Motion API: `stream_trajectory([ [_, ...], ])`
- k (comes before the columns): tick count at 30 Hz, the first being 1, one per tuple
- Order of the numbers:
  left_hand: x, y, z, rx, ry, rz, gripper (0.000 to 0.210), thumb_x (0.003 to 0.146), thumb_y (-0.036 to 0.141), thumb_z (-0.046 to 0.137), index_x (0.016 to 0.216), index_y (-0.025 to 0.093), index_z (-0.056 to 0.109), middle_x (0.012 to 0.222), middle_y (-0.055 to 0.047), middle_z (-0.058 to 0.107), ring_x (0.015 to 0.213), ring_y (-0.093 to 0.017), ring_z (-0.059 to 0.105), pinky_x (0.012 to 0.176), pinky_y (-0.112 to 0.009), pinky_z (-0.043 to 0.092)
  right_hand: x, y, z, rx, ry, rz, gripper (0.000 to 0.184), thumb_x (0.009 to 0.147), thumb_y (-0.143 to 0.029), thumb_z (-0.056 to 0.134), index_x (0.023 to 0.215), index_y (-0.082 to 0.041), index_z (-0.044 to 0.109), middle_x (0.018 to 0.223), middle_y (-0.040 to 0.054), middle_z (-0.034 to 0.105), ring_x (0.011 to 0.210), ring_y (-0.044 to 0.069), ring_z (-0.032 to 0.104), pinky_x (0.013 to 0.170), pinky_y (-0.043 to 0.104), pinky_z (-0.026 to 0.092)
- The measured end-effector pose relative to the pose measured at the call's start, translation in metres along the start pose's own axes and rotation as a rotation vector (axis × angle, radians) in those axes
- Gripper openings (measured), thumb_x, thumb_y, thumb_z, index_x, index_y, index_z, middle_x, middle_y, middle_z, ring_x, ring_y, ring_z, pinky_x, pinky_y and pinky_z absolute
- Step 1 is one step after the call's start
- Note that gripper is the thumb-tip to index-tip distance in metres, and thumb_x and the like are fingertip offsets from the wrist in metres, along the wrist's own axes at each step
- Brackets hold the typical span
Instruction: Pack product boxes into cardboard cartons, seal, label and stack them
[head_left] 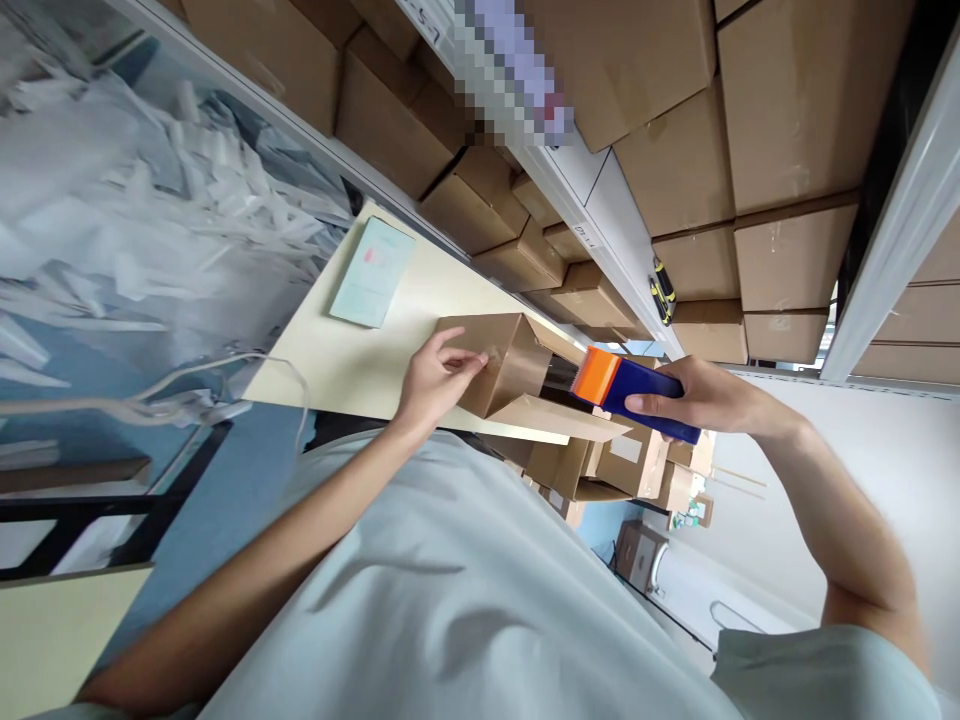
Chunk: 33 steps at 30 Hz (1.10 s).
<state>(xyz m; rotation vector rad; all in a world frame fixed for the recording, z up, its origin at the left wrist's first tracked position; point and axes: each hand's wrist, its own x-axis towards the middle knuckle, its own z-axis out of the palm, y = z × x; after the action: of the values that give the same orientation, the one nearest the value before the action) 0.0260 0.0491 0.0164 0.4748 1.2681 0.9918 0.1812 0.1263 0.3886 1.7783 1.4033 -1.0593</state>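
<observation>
A small cardboard box (487, 365) stands on the cream tabletop, with flaps spread at the end towards my right hand. My left hand (439, 375) is at the box's near end, fingers partly bent and apart, fingertips at the cardboard by a shiny patch like tape. It holds nothing I can see. My right hand (701, 395) is closed round the dark blue body of a tape dispenser (634, 390). Its orange, toothed end points at the box's open flaps. The roll inside is hidden.
A pale green booklet (373, 272) lies on the table (300, 355). Cardboard boxes (660, 165) fill the shelves above, and black-and-yellow tools (661, 290) rest on a shelf edge. More open cartons (600, 465) stand beyond. White crumpled sheets (150, 210) heap up at left, near a cable (172, 385).
</observation>
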Motion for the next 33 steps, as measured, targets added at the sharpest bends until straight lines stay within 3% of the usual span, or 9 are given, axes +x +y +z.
stream_trajectory([
  [5,-0.013,-0.012,-0.007,0.154,0.046,0.173,0.077,0.089,0.055,0.084,0.156,0.022,0.066,0.158,-0.021,0.068,0.139,-0.038,0.070,0.119,-0.055,0.057,-0.005,0.000,0.000,0.020,0.000,-0.015,0.059,0.087,-0.082,0.087,0.092,-0.025,0.075,0.072,0.0035,0.076,0.061,0.022,0.074,0.053,0.035,0.054],
  [8,-0.033,-0.013,-0.003,0.122,-0.054,0.403,0.083,0.104,0.064,0.066,0.176,0.026,0.046,0.182,-0.019,0.047,0.169,-0.037,0.045,0.138,-0.056,0.039,-0.007,-0.001,0.002,0.012,-0.009,0.003,0.058,0.088,-0.082,0.086,0.091,-0.025,0.075,0.073,0.0040,0.076,0.063,0.023,0.075,0.055,0.036,0.055],
  [10,-0.043,-0.015,0.004,0.159,-0.179,0.523,0.107,0.100,0.073,0.070,0.185,0.026,0.026,0.193,-0.019,0.025,0.180,-0.039,0.023,0.145,-0.057,0.025,-0.009,-0.002,0.003,0.000,-0.009,0.001,0.058,0.089,-0.082,0.086,0.092,-0.025,0.075,0.074,0.0037,0.075,0.063,0.023,0.074,0.056,0.036,0.055],
  [13,-0.049,-0.024,0.018,0.259,-0.325,0.564,0.128,0.094,0.081,0.074,0.188,0.023,0.010,0.195,-0.022,0.013,0.181,-0.042,0.013,0.145,-0.060,0.022,-0.009,-0.005,0.006,-0.015,0.001,-0.020,0.059,0.088,-0.083,0.085,0.093,-0.025,0.076,0.074,0.0032,0.075,0.063,0.022,0.073,0.056,0.035,0.053],
  [17,-0.045,-0.036,0.027,0.335,-0.357,0.564,0.113,0.105,0.077,0.061,0.186,0.015,0.014,0.192,-0.029,0.014,0.181,-0.043,0.015,0.145,-0.065,0.020,-0.010,-0.013,0.010,-0.071,0.044,-0.037,0.062,0.087,-0.085,0.084,0.093,-0.024,0.077,0.073,0.0030,0.075,0.064,0.021,0.071,0.056,0.033,0.050],
  [21,-0.031,-0.015,0.025,0.325,-0.365,0.620,0.132,0.094,0.082,0.075,0.187,0.021,0.005,0.194,-0.028,0.001,0.181,-0.048,0.003,0.143,-0.071,0.016,-0.012,-0.021,0.013,-0.126,0.052,-0.039,0.068,0.087,-0.088,0.080,0.091,-0.020,0.080,0.070,0.0031,0.075,0.061,0.019,0.068,0.055,0.031,0.047],
  [25,-0.002,0.034,0.025,0.390,-0.481,0.791,0.134,0.071,0.077,0.097,0.181,0.031,0.036,0.196,-0.018,-0.002,0.177,-0.059,-0.011,0.137,-0.084,0.012,-0.012,-0.026,0.013,-0.171,0.056,-0.033,0.071,0.088,-0.090,0.078,0.089,-0.019,0.080,0.069,0.0041,0.075,0.063,0.019,0.068,0.055,0.030,0.047],
  [29,0.015,0.063,0.023,0.511,-0.593,0.822,0.089,0.071,0.060,0.101,0.150,0.031,0.072,0.197,-0.009,0.007,0.178,-0.058,-0.008,0.139,-0.082,0.013,-0.013,-0.032,0.014,-0.176,0.042,0.000,0.072,0.088,-0.090,0.076,0.087,-0.019,0.079,0.067,0.0037,0.073,0.062,0.019,0.069,0.056,0.030,0.047],
  [33,0.015,0.060,0.017,0.547,-0.575,0.794,0.051,0.076,0.048,0.096,0.121,0.028,0.082,0.195,-0.005,0.019,0.180,-0.053,-0.002,0.141,-0.078,0.017,-0.015,-0.034,0.016,-0.141,0.064,-0.011,0.071,0.085,-0.090,0.081,0.090,-0.019,0.078,0.068,0.0033,0.072,0.061,0.018,0.068,0.055,0.030,0.046],
])
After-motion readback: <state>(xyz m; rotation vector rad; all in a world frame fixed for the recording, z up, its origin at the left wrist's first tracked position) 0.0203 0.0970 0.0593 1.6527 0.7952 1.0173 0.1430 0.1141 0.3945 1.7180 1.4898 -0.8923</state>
